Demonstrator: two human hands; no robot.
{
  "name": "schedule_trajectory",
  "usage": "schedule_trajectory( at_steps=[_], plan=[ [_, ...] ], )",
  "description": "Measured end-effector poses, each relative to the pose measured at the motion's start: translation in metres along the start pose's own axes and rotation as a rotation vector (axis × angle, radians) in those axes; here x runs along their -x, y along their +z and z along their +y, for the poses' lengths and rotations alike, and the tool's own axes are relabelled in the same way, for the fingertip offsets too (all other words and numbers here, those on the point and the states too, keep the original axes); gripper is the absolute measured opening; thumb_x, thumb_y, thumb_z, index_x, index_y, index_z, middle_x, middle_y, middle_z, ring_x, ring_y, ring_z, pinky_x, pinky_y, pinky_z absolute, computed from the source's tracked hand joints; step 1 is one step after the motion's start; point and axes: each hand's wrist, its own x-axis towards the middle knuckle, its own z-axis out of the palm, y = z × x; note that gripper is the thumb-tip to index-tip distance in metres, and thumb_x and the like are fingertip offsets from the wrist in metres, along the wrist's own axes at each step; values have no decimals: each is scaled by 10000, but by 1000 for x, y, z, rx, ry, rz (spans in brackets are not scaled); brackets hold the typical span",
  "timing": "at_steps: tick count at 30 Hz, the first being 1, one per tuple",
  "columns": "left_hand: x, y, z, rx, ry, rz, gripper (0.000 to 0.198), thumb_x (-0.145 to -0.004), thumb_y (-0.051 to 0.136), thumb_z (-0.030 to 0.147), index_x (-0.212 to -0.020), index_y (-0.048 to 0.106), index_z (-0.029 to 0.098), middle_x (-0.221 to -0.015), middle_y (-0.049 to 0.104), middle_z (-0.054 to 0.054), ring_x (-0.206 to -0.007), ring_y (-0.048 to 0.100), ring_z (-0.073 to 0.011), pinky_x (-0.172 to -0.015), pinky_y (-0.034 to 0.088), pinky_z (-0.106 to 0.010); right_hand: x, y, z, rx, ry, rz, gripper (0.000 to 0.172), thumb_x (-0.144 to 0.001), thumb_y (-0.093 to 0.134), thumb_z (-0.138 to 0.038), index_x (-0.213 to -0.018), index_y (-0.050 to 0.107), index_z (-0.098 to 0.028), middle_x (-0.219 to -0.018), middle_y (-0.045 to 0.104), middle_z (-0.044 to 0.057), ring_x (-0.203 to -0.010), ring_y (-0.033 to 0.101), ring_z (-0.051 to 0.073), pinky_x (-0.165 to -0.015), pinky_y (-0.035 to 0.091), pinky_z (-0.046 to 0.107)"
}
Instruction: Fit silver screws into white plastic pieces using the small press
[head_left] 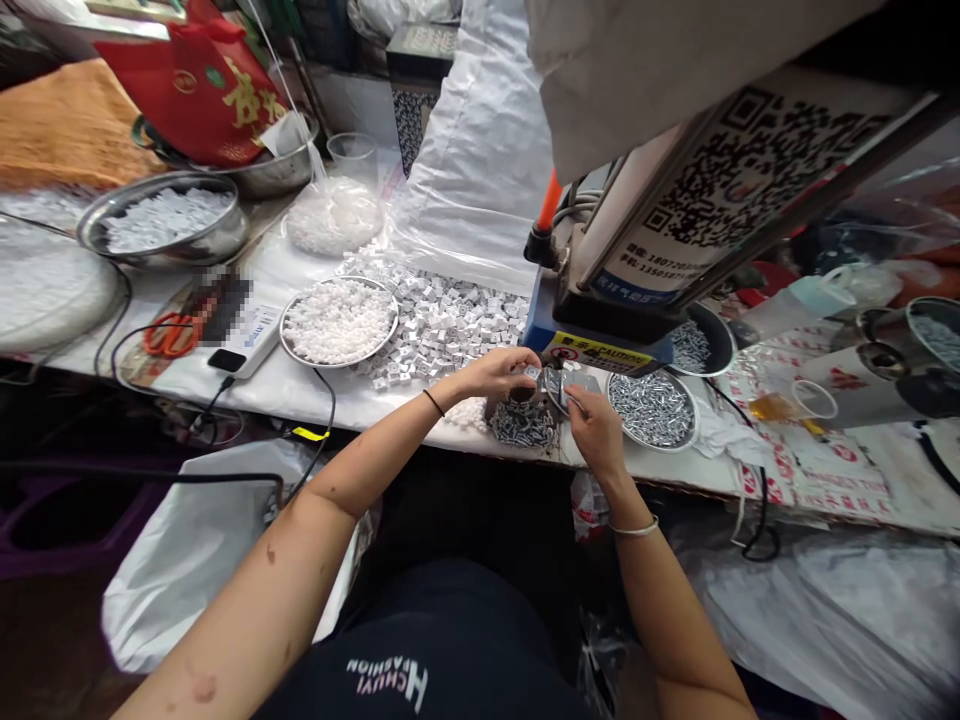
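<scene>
My left hand [499,373] reaches in under the press. Its thumb and fingertips are closed on a small grey block [532,373] with a hole in it. Close by on the right, my right hand [596,425] is pinched at the edge of the metal fixture [581,382]; what its fingertips hold is too small to make out. Below the two hands sits a container of small metal pins [521,425]. Many loose grey blocks [457,330] are heaped left of the press [600,330].
A plate of white pieces [337,320] stands left of the heap. To the right is a bowl of metal pins [651,408], with another bowl [694,340] behind it. A power bank [247,340], orange-handled scissors [172,335] and cables lie at left.
</scene>
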Motion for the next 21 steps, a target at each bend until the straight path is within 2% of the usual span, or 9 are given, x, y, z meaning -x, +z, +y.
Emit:
schedule_trajectory(
  at_steps=[4,8,10,12,15,18,21],
  plan=[
    [-2,14,-12,472,-161,126,305,-746,666,406,-873,603,135,-804,636,-43,-704,582,-121,-653,423,-251,1,-20,23,303,49,79,331,-882,382,-207,-1057,658,-157,-1093,666,113,-966,546,248,-869,440,408],
    [-2,32,-31,726,-213,179,351,-700,716,406,-870,562,141,-879,671,-52,-754,615,-104,-674,424,-222,8,-40,65,592,238,-28,338,-847,431,-291,-934,681,-81,-976,642,182,-923,492,296,-835,394,447],
    [-1,36,-38,755,-212,215,361,-702,714,413,-874,554,139,-888,678,-50,-769,623,-103,-689,426,-217,11,-43,80,617,309,-91,334,-821,455,-315,-859,692,-83,-884,638,172,-886,487,296,-806,394,448],
    [0,37,-41,743,-201,254,353,-709,711,406,-883,556,142,-876,681,-39,-763,624,-97,-683,423,-208,12,-42,87,578,367,-97,310,-806,457,-303,-831,698,-109,-807,638,147,-868,488,290,-760,412,422],
    [3,35,-38,731,-185,281,376,-687,737,365,-955,572,158,-866,688,-22,-760,625,-93,-659,416,-193,11,-40,85,558,423,-65,303,-803,460,-295,-849,699,-114,-781,644,153,-883,499,301,-712,429,400],
    [3,37,-32,737,-198,292,422,-660,752,366,-997,601,162,-836,689,-19,-762,632,-108,-648,424,-197,9,-41,79,595,422,-130,313,-812,452,-281,-847,695,-86,-822,659,190,-853,531,312,-696,433,407],
    [2,40,-30,723,-223,327,407,-651,748,394,-954,633,148,-765,674,-13,-754,639,-125,-655,437,-211,7,-45,75,650,449,-192,325,-819,434,-258,-821,697,-68,-811,661,223,-789,567,316,-652,436,409]
  ],
)
